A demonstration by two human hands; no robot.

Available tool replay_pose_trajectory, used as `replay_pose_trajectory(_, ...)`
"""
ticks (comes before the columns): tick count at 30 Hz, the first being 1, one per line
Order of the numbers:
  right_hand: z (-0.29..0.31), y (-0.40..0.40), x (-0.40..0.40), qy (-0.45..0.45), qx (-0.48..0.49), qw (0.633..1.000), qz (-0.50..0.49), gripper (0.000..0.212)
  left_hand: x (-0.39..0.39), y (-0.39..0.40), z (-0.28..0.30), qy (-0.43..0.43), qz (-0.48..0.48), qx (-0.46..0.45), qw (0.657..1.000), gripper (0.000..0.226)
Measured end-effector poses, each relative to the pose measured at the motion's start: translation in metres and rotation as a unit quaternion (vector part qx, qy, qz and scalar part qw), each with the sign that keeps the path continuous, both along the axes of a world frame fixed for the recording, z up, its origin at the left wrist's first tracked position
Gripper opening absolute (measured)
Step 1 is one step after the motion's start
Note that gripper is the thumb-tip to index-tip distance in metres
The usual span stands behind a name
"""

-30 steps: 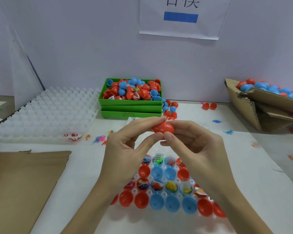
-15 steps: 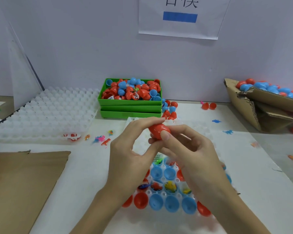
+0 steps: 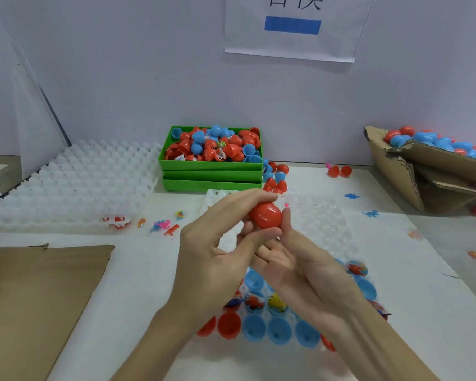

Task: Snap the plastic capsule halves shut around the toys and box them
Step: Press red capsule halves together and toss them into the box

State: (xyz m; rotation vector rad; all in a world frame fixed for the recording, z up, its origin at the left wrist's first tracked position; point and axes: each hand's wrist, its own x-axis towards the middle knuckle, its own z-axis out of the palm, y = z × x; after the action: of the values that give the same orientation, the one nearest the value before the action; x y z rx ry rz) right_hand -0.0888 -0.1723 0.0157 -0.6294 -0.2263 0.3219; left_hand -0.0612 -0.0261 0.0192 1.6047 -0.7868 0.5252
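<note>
Head cam: both my hands, left hand [image 3: 217,243] and right hand [image 3: 300,259], are pinched together on one red capsule [image 3: 265,215] above the worktop [image 3: 138,270]. If I squeeze off-centre the halves could pop apart and drop the toy.

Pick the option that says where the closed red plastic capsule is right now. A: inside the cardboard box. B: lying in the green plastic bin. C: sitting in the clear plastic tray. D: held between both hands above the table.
D: the closed red plastic capsule is pinched by the left hand and right hand, above the table.
</note>
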Motion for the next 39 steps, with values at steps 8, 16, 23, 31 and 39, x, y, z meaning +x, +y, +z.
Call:
replay_pose_trajectory(8,0.0003,-0.0007,-0.0001,-0.021,-0.046,0.997,-0.055,0.043,0.0012,0.0007,0.0007,0.017,-0.029,-0.016,0.999,0.038)
replay_pose_trajectory(16,0.0060,-0.0027,-0.0019,-0.039,-0.105,0.992,-0.063,0.043,0.0035,0.0025,-0.0008,0.091,-0.087,-0.005,0.992,0.046)
replay_pose_trajectory(23,-0.0014,-0.0013,-0.0011,-0.035,-0.046,0.998,0.010,0.045,0.0017,-0.0003,-0.0032,-0.010,-0.009,0.026,1.000,0.024)
replay_pose_trajectory(31,-0.0023,0.0042,-0.0023,-0.004,-0.034,0.999,0.009,0.036,0.0019,0.0010,-0.0042,-0.026,0.004,0.026,0.999,0.021)
replay_pose_trajectory(39,-0.0023,0.0037,-0.0030,0.003,-0.042,0.999,-0.003,0.037,0.0023,0.0030,-0.0026,-0.011,0.000,0.030,0.999,0.030)
